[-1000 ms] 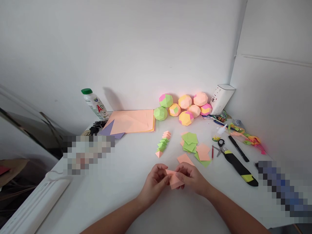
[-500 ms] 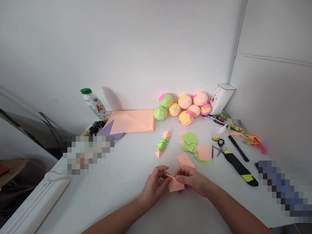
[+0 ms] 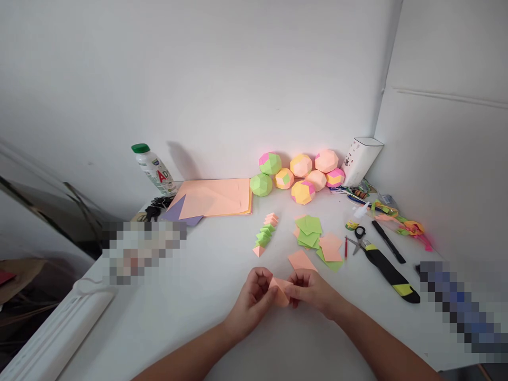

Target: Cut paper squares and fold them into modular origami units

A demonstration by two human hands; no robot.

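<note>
A small peach piece of paper [image 3: 281, 295] is pinched between both hands above the table's near part. My left hand [image 3: 257, 293] grips its left side with thumb and fingers, and my right hand [image 3: 311, 291] holds its right side the same way. Just beyond the right hand lies a loose peach square [image 3: 302, 261]. Behind it is a pile of green paper squares [image 3: 309, 230] with peach ones among them. To the left of that pile stands a row of small folded green and peach pieces [image 3: 265, 234].
Several faceted paper balls [image 3: 303, 192] rest against the wall, beside stacked peach sheets [image 3: 214, 197]. A bottle with a green cap [image 3: 153, 168] stands back left. At right lie scissors [image 3: 359, 239], a black-and-yellow cutter [image 3: 391, 272], a black pen [image 3: 388, 242] and a white box [image 3: 361, 161].
The peach paper between my hands has been turned, its face now tilted differently and raised slightly. My fingers have shifted along its edges. The things on the table stay put.
</note>
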